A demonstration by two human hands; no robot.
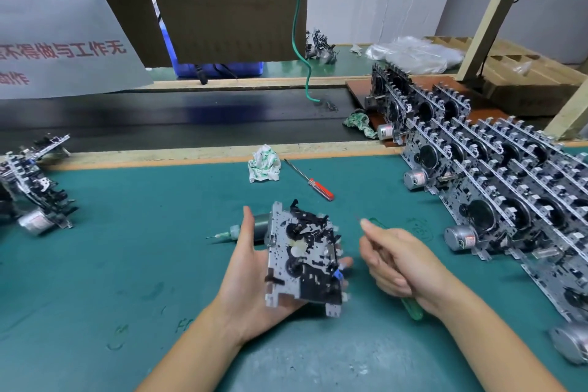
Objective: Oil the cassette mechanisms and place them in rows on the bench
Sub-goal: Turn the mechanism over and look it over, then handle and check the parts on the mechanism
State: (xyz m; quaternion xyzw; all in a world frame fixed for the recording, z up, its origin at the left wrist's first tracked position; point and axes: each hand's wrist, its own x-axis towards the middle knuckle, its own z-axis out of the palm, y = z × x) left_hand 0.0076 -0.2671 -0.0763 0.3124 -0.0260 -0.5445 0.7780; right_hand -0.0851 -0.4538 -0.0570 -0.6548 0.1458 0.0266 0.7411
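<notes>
Nearest the camera, both bare forearms reach in from the lower edge over the teal-green bench mat (pixel 127 264). The left hand (pixel 251 277) lies palm up, fingers curled round the underside and thumb raised along the left edge of a grey stamped-metal cassette mechanism with black plastic gears (pixel 304 259). The mechanism sits tilted in that palm, face toward the camera, clear of the mat. Its silver cylindrical motor (pixel 261 226) projects past the thumb.

The right hand (pixel 397 264) is just beside the mechanism, to its right, not touching it. Its fingers are closed round a translucent green-handled tool (pixel 412 309), the handle end showing below the wrist. The forefinger and thumb pinch forward toward a thin tip; the tip is too blurred to make out.

Behind the left hand, a small plastic oil bottle with a needle nozzle (pixel 222 234) lies on its side on the mat, nozzle pointing left. Farther back lie a red-handled screwdriver (pixel 310 181) and a crumpled white and green cloth (pixel 264 164), near each other.

On the right, rows of finished grey cassette mechanisms with silver motors (pixel 496 188) stand on edge, packed touching, running from the near right edge to the far side. At the left edge sits a loose heap of similar mechanisms (pixel 35 188).

Beyond the bench, a black conveyor belt (pixel 178 118) crosses the view. A green cable (pixel 300 51) hangs down to it. A white notice with red characters (pixel 60 22) hangs at upper left.
</notes>
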